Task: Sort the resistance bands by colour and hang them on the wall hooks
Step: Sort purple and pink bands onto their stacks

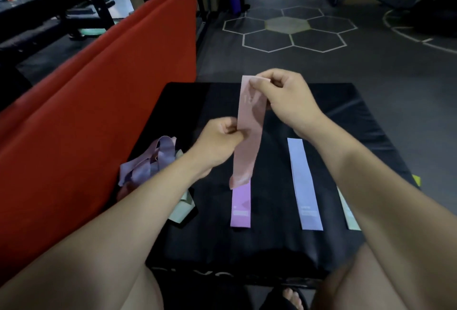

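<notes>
Both hands pinch a pink band (249, 134) over the black mat (346, 116): right hand (284, 98) at its top, left hand (217, 143) mid-strip; purple band (240, 207) lies beneath.

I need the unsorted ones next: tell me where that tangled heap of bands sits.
The tangled heap of bands sits at the black mat's left edge, against the red pad, beside the left hand.

green band (349, 213) half hidden by forearm (385, 198)

Perhaps "VO" on black box (222, 270)
</notes>
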